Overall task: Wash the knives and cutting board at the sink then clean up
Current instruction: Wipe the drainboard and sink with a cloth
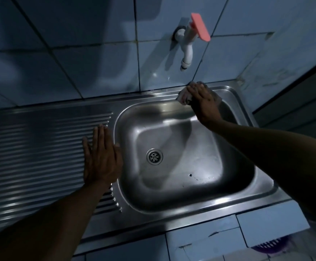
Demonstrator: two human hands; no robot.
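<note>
Starting at the left, we see no knives or cutting board anywhere, so we judge the washing finished and the clean-up under way. Our left hand (101, 157) lies flat, fingers straight, on the ridged drainboard (40, 147) just beside the basin's left edge. The sink (174, 209) holds only its drain (154, 156), leaving open room to sweep. At the far right rim, under the tap (187, 48), our right hand (203, 101) presses a cloth (183, 97) with straight fingers, close to the tiled wall (97, 63).
</note>
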